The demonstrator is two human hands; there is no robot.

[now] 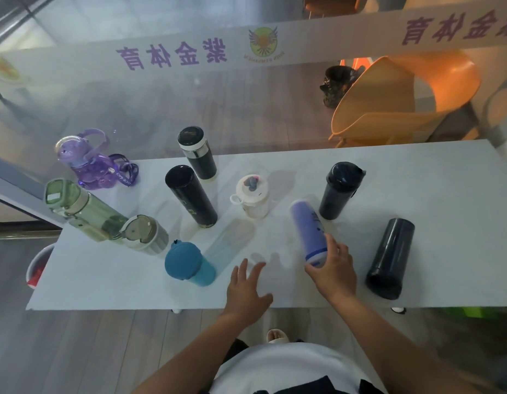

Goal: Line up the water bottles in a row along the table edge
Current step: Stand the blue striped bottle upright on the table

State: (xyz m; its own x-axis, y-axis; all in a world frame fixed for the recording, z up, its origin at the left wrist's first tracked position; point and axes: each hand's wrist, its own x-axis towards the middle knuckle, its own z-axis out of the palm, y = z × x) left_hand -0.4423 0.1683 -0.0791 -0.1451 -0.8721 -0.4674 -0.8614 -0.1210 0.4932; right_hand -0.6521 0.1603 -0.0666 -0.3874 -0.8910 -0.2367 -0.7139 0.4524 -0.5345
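Gripping the lower end of the lavender bottle [308, 228], the right hand [333, 270] has fingers wrapped around its base near the table [445, 223] front edge. Left hand [246, 291] lies open, fingers spread, beside it, empty. Teal bottle [188, 264] stands just left of that hand; a dark flask [389, 257] stands right of the gripping hand.

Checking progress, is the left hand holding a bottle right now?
No, the left hand is open above the table, holding nothing.

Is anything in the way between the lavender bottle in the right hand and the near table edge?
Nothing visible: the right hand grips the lavender bottle, and the table between it and the near edge is bare.
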